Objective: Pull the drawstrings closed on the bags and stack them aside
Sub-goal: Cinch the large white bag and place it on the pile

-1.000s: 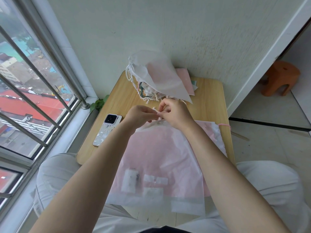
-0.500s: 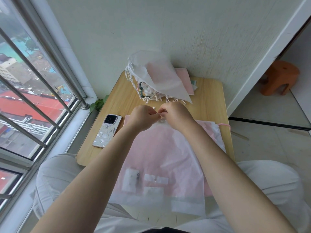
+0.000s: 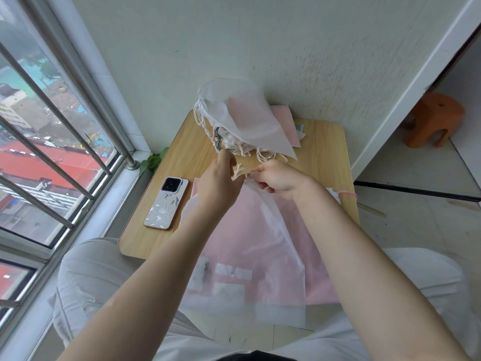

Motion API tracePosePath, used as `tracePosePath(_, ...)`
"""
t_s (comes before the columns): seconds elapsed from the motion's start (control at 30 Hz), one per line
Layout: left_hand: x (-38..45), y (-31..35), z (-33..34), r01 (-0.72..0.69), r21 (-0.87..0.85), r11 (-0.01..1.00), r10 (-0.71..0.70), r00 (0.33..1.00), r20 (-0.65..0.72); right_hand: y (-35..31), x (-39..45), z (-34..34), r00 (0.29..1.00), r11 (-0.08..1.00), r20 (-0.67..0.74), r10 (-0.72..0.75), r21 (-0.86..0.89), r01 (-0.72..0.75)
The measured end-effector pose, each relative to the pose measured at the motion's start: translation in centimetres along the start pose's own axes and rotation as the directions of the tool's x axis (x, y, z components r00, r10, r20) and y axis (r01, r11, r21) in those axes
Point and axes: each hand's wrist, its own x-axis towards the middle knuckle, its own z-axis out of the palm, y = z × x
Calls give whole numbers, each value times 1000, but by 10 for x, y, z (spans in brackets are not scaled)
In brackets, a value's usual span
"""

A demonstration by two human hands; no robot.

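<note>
The bag in hand lies flat on the wooden table, its bottom hanging over the near edge toward the lap and its gathered mouth pointing to 12 o'clock; it is thin, translucent white fabric over pink contents, and I judge it very light, limp and easy to crease, not fragile. The right hand sits at the mouth with fingers curled, pinching the bunched neck; the left hand, at 9 o'clock of it, has its fingers bent toward the frayed white drawstring ends, though whether it actually pinches them I cannot tell, since the fingertips are hidden. The cord looks thin and a little slippery; the best hold is likely near its knotted ends, with the other hand bracing the neck so the fabric slides along it. At 12 o'clock, against the wall, leans the pile of finished bags, tassels dangling; a phone lies at 9 o'clock of the bag.
</note>
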Motion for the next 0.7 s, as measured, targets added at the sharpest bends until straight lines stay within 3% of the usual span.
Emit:
tracePosePath(0.1,-3,1,2,48,-135,990,-44,998,36,6,1,0,998,970,19,59,234,-62)
tracePosePath(0.3,-6,1,3,73,-231,970,-47,992,115,9,4,0,993,921,-1,115,374,-107)
tracePosePath(0.5,2,1,2,168,-185,968,-145,980,135,12,4,-2,992,909,-43,116,406,-89)
tracePosePath(0.6,5,-1,-3,156,-180,971,-118,971,208,17,5,-5,995,917,-47,90,394,-65)
tracePosePath(0.7,8,0,-9,304,-285,909,-199,918,344,21,4,-5,996,953,-74,51,302,-26)
